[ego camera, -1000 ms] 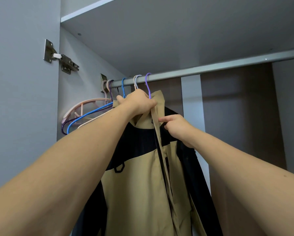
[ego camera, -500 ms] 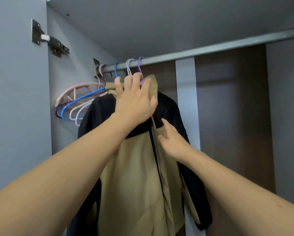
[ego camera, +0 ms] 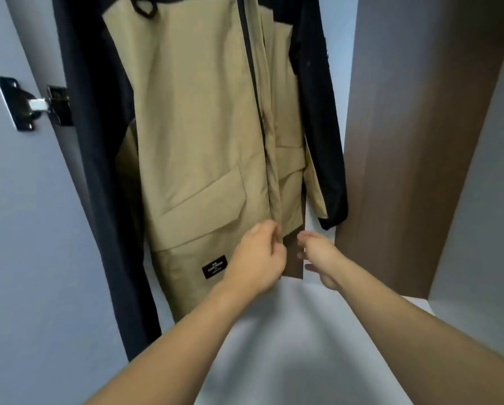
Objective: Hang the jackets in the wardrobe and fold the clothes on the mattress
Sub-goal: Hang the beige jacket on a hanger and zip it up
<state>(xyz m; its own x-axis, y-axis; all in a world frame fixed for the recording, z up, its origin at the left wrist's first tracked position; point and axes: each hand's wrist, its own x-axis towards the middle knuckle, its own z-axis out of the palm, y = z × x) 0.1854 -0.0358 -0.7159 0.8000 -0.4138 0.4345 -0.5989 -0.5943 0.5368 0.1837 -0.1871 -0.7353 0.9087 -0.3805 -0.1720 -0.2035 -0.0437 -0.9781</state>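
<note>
2 hands at the bottom hem of the jacket (ego camera: 204,118), which hangs inside the wardrobe (ego camera: 414,141); its top runs out of frame, so the hanger isn't visible. Jacket is tan with black sleeves, front placket running down the middle, flap pocket low on the front, small black label (ego camera: 214,266) near the hem. Left hand (ego camera: 258,257) has fingers curled round the lower end of the placket edge, gripping the fabric. Right hand (ego camera: 320,255) sits just beside it, right of the hem; fingers loosely spread, holding nothing, and I can't tell if they touch the jacket. Door hinge (ego camera: 33,104) on the left panel, next to the black sleeve. Brown back panel behind, pale shelf surface (ego camera: 288,331) below the hands.
</note>
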